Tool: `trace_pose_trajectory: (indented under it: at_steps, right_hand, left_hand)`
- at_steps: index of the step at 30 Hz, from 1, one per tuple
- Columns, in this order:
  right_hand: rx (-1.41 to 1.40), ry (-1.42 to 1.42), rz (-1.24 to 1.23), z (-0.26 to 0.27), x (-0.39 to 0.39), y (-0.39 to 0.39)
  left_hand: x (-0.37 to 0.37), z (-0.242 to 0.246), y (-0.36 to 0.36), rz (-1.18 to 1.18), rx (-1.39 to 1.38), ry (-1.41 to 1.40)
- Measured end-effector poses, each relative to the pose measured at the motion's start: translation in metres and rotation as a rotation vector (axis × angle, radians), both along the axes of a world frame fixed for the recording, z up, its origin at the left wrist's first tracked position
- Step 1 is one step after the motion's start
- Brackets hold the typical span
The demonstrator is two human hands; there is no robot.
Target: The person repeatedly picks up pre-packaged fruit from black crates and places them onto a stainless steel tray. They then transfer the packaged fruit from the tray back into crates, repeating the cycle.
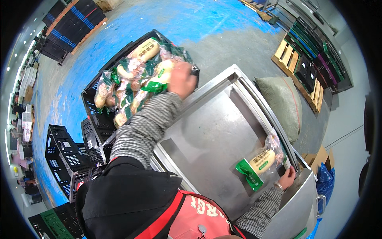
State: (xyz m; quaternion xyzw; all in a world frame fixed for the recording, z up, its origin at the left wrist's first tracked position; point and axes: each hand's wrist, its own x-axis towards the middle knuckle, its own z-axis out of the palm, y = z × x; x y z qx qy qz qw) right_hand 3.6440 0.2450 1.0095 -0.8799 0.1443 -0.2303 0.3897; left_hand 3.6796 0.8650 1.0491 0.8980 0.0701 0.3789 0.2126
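Note:
My left hand (181, 80), blurred, is over a black plastic crate (100, 119) on the left. It touches the right end of a green-ended plastic packet (161, 74) holding a pale, elongated food, possibly lotus root; its fingertips are too blurred to show a grip. Several similar packets (146, 50) lie heaped in the crate. Before me is a stainless-steel basin (209, 122) with a raised rim. A single packet (262, 161) lies at its right side, green end towards me. My right hand (287, 178) is at the basin's right rim, just beyond that packet; its fingers are partly hidden.
More black crates (67, 149) stand at the lower left. Beyond the basin's right rim lies a stuffed woven sack (280, 104). A wooden pallet (288, 55) bears stacked crates (310, 62). A blue plastic bag (325, 182) and a cardboard box (317, 158) are at right.

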Motion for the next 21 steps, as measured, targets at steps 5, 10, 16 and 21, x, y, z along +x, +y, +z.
trace_pose_trajectory:
  at_steps: [5,10,16,21]
  right_hand:
    - [0.272,0.120,0.201,0.019,-0.081,0.115]
    - [0.113,0.199,0.518,0.047,-0.144,0.200]
    - [0.245,0.504,0.472,0.057,-0.213,0.229]
    - [0.246,0.491,0.657,0.044,-0.230,0.255]
  left_hand:
    - [-0.033,-0.031,0.144,0.469,-0.314,0.474]
    - [0.040,-0.055,0.186,0.264,-0.495,0.485]
    - [0.063,-0.065,0.217,0.007,-0.565,0.575]
    - [0.070,-0.042,0.213,0.093,-0.009,0.560]
